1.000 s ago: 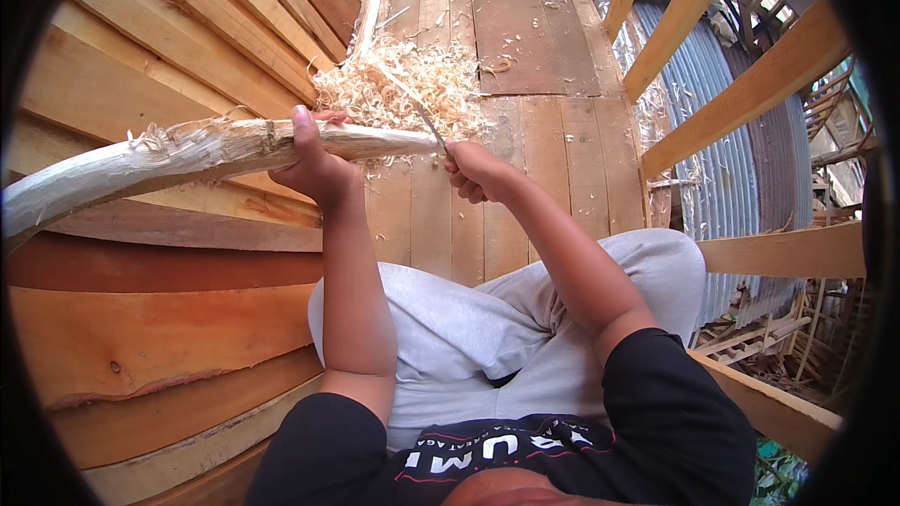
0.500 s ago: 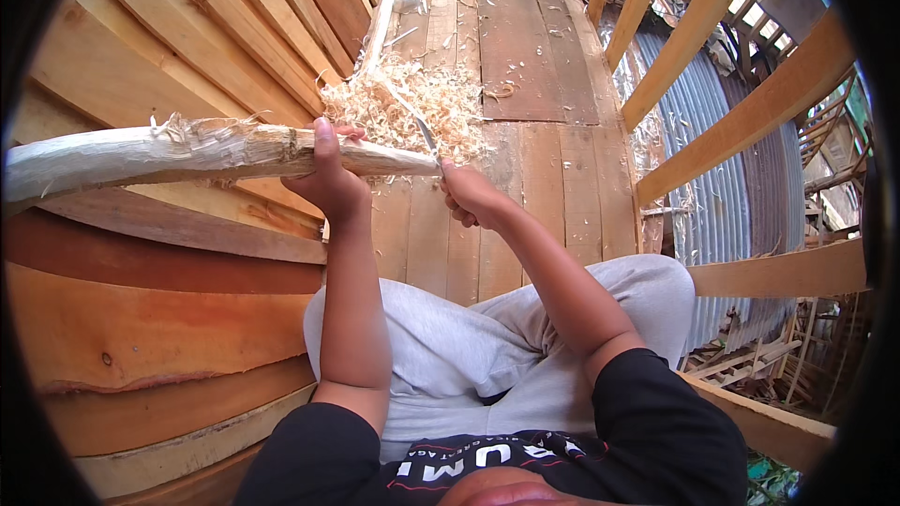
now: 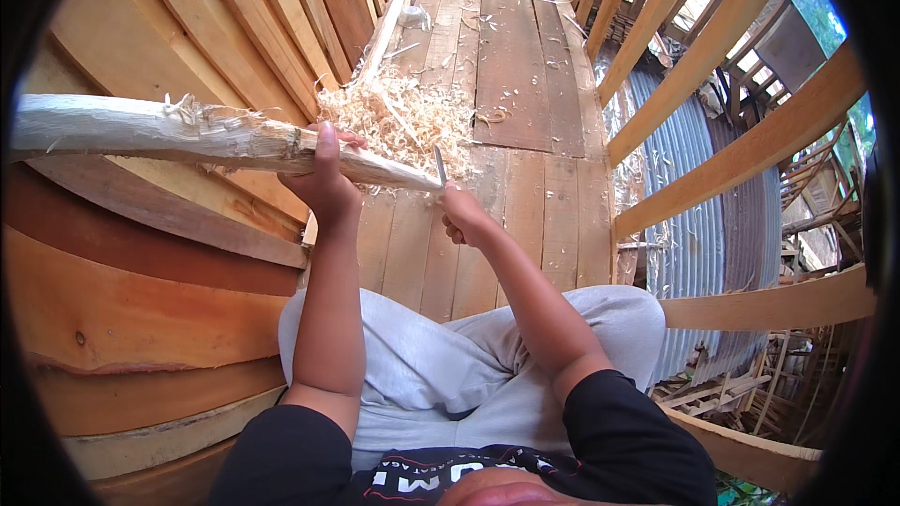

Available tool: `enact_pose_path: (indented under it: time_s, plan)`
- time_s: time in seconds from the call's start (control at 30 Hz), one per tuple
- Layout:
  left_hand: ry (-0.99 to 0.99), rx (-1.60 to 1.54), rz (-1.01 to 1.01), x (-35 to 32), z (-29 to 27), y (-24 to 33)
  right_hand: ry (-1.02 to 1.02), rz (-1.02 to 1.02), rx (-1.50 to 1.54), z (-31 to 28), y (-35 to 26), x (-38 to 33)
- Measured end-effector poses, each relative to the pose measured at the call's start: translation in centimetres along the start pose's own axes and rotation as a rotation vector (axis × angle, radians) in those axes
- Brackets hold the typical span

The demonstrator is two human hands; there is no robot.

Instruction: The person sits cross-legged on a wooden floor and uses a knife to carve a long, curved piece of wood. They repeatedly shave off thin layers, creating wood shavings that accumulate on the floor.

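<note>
A long pale wooden pole (image 3: 239, 142), peeled and rough with curled slivers along its top, crosses from the left edge toward the middle. My left hand (image 3: 325, 169) is wrapped round it from below, thumb up on the near side. At the pole's tapered right end, my right hand (image 3: 461, 214) grips a knife (image 3: 440, 167). The blade points away from me and lies against or just beside the pole's tip. My fingers hide the knife's handle.
Curly wood shavings (image 3: 398, 122) are heaped on the plank floor (image 3: 511, 103) beyond my hands. A slatted wooden wall (image 3: 150, 305) runs along the left. On the right stand railing posts (image 3: 741, 178), with corrugated metal sheets (image 3: 689, 253) below. My crossed legs (image 3: 422, 356) are close underneath.
The view has shifted slightly. The pole now slopes more down toward its right end, and the knife blade stands more upright at the tip. Both grips are unchanged.
</note>
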State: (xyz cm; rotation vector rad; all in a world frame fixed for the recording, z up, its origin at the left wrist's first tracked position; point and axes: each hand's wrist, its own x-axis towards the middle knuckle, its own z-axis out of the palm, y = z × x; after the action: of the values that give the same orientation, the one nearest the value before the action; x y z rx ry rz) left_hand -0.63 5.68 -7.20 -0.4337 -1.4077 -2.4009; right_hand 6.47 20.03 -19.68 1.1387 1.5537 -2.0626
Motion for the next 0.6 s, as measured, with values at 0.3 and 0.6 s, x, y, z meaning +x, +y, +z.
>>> enact_pose_path:
  time_s: [0.3,0.6]
  plan:
    - [-0.013,-0.089,-0.025,0.3,-0.7,-0.7,-0.226,-0.044,-0.008,0.8,-3.2,-4.7]
    - [-0.001,-0.095,0.062,-1.4,0.9,0.3,-0.312,0.063,0.070,0.3,-3.2,-4.9]
